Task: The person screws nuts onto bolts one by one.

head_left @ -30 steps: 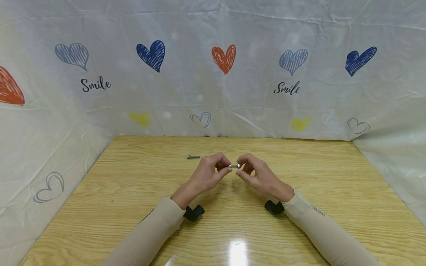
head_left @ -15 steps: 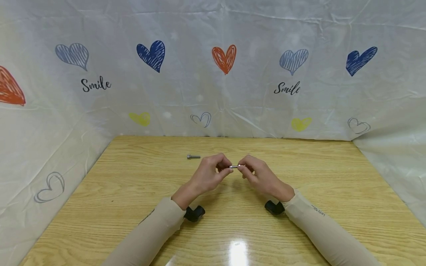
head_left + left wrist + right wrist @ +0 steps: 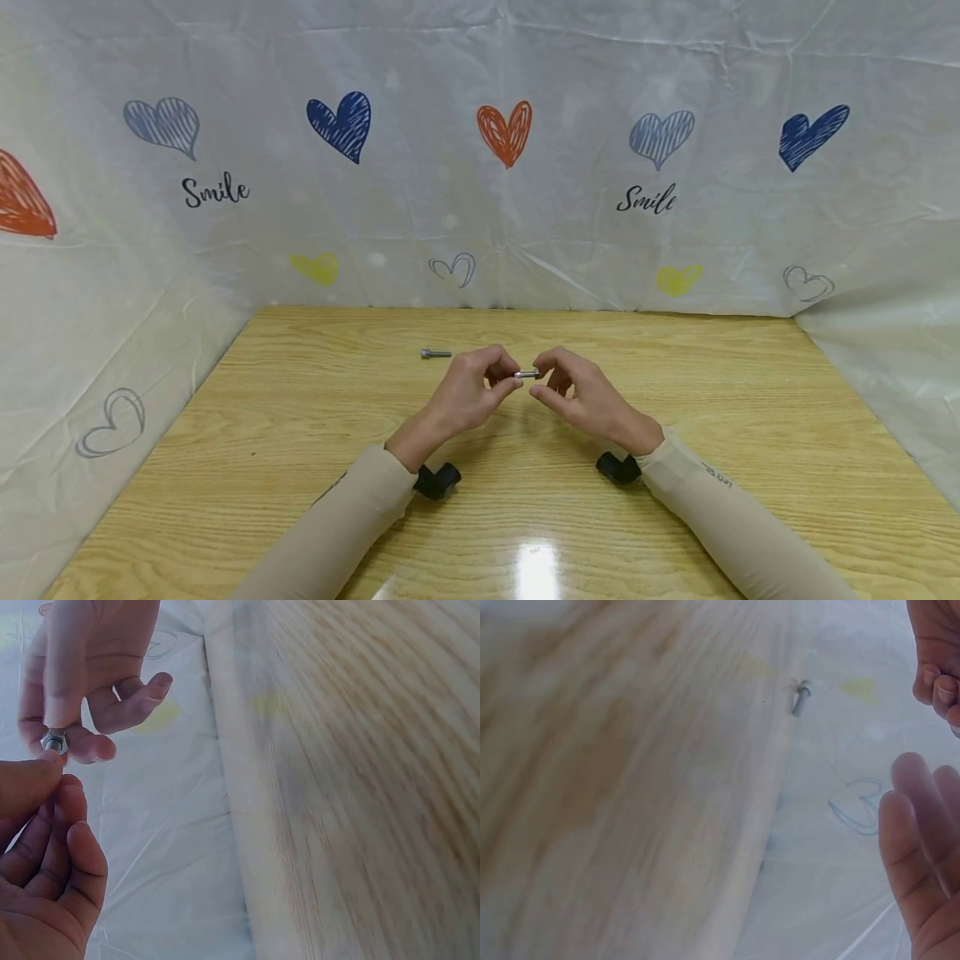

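My left hand (image 3: pixel 463 392) pinches a small silver bolt (image 3: pixel 527 375) between thumb and fingertips, above the table. At the bolt's right end sits a hex nut (image 3: pixel 54 741), with threads showing in its hole in the left wrist view. Across from it is my right hand (image 3: pixel 588 396), thumb and index finger spread apart. The index fingertip is right at the nut, while the thumb stands off below. In the right wrist view the left hand's curled fingers (image 3: pixel 945 690) show at the edge, and the bolt is out of sight.
A second bolt (image 3: pixel 436 354), with a cylindrical head, lies on the wooden table (image 3: pixel 337 367) left of the hands. White cloth (image 3: pixel 420 208) printed with hearts hangs behind the table and along both sides. Black wrist devices (image 3: pixel 438 482) are worn below both hands.
Half a second ago my right thumb and index finger closed on the nut end; now they are spread again, as one second ago. The left hand keeps its grip, barely moving.
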{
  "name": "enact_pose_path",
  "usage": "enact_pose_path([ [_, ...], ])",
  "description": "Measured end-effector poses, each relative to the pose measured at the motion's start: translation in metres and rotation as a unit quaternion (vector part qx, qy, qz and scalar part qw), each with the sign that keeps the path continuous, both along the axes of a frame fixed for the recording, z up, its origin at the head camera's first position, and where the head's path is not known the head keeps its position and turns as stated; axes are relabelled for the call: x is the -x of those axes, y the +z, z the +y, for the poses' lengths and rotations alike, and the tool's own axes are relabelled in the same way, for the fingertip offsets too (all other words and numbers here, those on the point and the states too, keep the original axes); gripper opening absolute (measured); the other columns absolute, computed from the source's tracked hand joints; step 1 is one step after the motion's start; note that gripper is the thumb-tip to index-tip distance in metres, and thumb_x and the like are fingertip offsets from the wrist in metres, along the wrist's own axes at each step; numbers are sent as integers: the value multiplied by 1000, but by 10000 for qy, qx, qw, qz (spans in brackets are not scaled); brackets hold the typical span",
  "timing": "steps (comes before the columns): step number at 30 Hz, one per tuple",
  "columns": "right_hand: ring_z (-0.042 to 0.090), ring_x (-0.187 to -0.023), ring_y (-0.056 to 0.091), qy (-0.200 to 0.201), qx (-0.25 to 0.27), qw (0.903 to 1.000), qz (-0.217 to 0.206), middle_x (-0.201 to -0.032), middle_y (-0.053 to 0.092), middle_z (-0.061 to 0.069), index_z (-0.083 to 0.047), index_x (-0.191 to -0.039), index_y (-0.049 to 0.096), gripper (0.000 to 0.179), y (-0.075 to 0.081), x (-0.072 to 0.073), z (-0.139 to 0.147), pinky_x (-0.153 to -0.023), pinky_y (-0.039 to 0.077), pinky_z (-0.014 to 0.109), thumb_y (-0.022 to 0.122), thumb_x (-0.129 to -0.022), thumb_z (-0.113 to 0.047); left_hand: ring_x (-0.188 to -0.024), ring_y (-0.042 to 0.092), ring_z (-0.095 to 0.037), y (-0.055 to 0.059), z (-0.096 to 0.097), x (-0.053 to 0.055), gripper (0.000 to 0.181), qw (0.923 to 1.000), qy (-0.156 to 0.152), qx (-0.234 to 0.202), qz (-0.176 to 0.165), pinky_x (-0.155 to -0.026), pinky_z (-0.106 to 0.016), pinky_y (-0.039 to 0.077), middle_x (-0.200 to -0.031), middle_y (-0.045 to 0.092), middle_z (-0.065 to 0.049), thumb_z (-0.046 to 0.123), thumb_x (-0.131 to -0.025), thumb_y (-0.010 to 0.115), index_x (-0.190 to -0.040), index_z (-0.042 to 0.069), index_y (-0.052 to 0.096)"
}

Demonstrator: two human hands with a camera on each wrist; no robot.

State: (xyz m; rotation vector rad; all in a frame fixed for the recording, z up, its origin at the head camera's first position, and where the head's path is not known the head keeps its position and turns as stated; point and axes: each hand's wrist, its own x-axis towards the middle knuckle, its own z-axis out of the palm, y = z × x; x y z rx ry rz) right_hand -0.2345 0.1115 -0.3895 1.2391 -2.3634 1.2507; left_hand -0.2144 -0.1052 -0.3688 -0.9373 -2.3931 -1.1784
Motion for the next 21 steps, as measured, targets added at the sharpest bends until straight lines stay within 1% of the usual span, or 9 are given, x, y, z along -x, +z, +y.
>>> enact_pose_path([
  [3,6,-67,56,67,56,10000,38,-97,61,3,-9,-114,54,23,0,0,0,-60,48,26,63,-94,-15,-66,56,-3,-1,0,1,8,10000,-7,0,17,-61,-23,50,-79,63,4,5,-87,70,-89,9,64],
  [7,8,-63,56,124,109,9997,154,-89,60,-1,-11,-112,55,18,-1,1,-1,-59,48,28,61,-94,-11,-65,56,-3,-1,0,1,8,10000,-38,-21,35,-61,-24,50,-78,63,4,5,-87,70,-89,9,64],
  [10,12,-61,56,171,136,9996,204,-87,60,1,-13,-110,55,16,-1,2,-1,-59,49,31,59,-95,-9,-65,56,-3,-1,0,1,8,10000,-54,-22,36,-60,-25,50,-77,63,5,5,-87,70,-89,10,64],
  [14,11,-62,56,165,119,9996,209,-86,60,4,-14,-111,56,14,-2,3,-2,-60,49,31,57,-97,-11,-65,56,-3,-2,0,1,8,10000,-53,-10,51,-61,-24,50,-77,63,5,6,-87,70,-89,10,64],
  [17,11,-63,56,150,86,9997,191,-86,59,5,-15,-110,56,13,-2,3,-1,-59,48,31,55,-98,-12,-65,56,-3,-1,0,1,8,10000,-50,-21,44,-61,-23,50,-78,63,5,6,-87,70,-89,11,64],
  [21,17,-63,58,183,61,9996,190,-85,58,2,-15,-107,57,10,-1,3,0,-57,48,32,53,-99,-11,-65,56,-4,0,1,0,7,10000,-65,-46,27,-61,-24,50,-77,63,5,6,-87,70,-89,10,64],
])
